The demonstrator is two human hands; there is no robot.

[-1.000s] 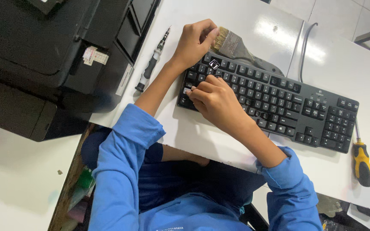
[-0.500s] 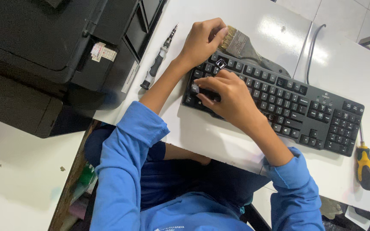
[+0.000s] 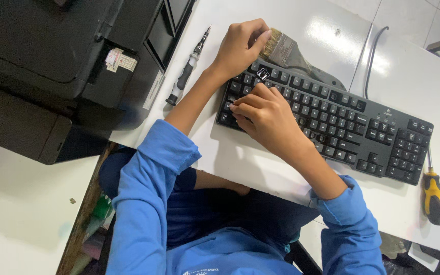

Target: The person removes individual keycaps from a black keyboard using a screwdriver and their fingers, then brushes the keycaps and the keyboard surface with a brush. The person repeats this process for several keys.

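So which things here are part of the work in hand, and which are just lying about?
In hand:
- black keyboard, under the right hand
- paintbrush, beside the left hand; whether gripped, unclear

Lying about:
- black precision screwdriver
- yellow-handled screwdriver
- black printer

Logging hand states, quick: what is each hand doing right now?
Left hand: closed on the paintbrush.
Right hand: fingers curled on the black keyboard; holding anything cannot be told.
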